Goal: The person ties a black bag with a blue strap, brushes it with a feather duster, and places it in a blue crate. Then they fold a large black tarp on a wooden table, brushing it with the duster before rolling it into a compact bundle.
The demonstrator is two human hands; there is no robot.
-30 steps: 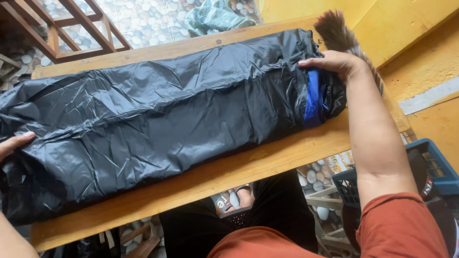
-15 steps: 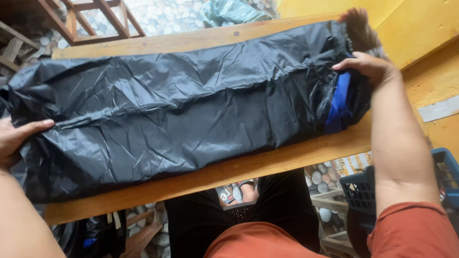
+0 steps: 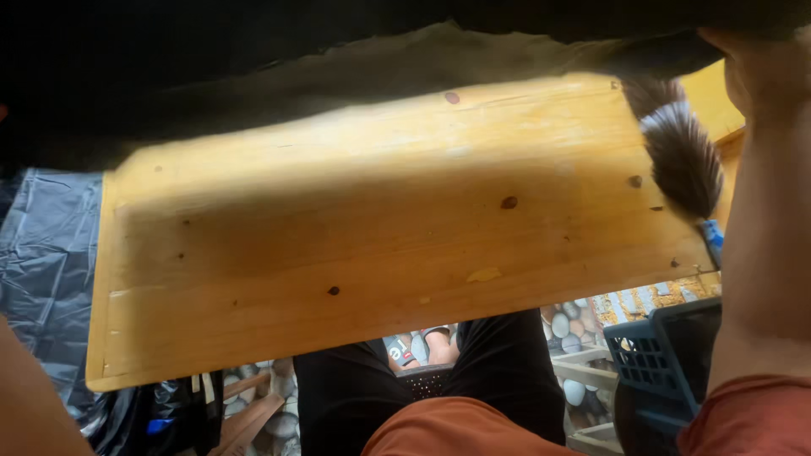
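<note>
A large black plastic bag (image 3: 253,67) is raised off the wooden table (image 3: 380,253) and fills the top of the view, close to the camera and dark. My right hand (image 3: 752,67) is up at the top right, gripping the bag's right end. My left forearm (image 3: 25,397) rises at the lower left, and that hand is hidden behind the bag. More black plastic (image 3: 42,253) hangs down past the table's left end.
A dark-bristled brush (image 3: 684,160) with a blue handle lies at the table's right end. A blue plastic crate (image 3: 667,355) stands low on the right. Under the table are a pebble floor (image 3: 574,338), my dark-trousered legs and a wooden frame (image 3: 245,414).
The bag lay flat along the table under both hands; now it is lifted up toward the camera. The tabletop beneath it is bare.
</note>
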